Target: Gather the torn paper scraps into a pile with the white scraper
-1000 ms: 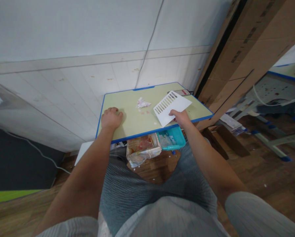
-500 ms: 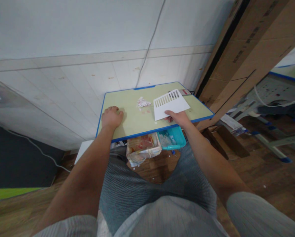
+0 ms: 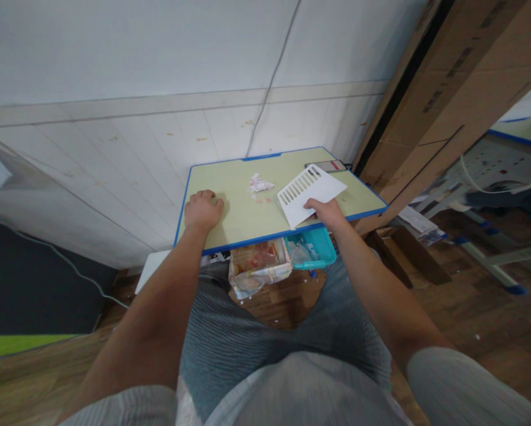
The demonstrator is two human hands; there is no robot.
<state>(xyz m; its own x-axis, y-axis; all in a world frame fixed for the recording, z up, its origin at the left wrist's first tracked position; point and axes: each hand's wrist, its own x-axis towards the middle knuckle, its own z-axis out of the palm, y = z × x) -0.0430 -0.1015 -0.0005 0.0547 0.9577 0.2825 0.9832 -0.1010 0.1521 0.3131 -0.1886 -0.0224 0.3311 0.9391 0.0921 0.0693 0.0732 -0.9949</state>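
My right hand [image 3: 329, 214] grips a white plastic scraper [image 3: 304, 202] with a row of slots along one side. The thumb lies on top of it and the other fingers are mostly hidden beneath. The scraper is tilted over the right part of a small pale-green table [image 3: 234, 228] with a blue rim. On the table's left side rests my left hand [image 3: 203, 210], its fingers slightly bent and apart, holding nothing. Between the hands, towards the back, lies a little heap of crumpled whitish paper scraps [image 3: 260, 183], with faint pinkish patches in front of it.
A phone [image 3: 334, 166] lies at the table's back right corner. Below the front edge are a lined bin [image 3: 260, 277] and a turquoise basket [image 3: 322, 255] with scraps inside. Tall cardboard [image 3: 425, 100] stands at the right, and a white wall [image 3: 158, 142] is behind.
My right hand has shifted slightly right and turned the scraper, whose near left corner now points more towards me at the front edge. My left hand stays in place.
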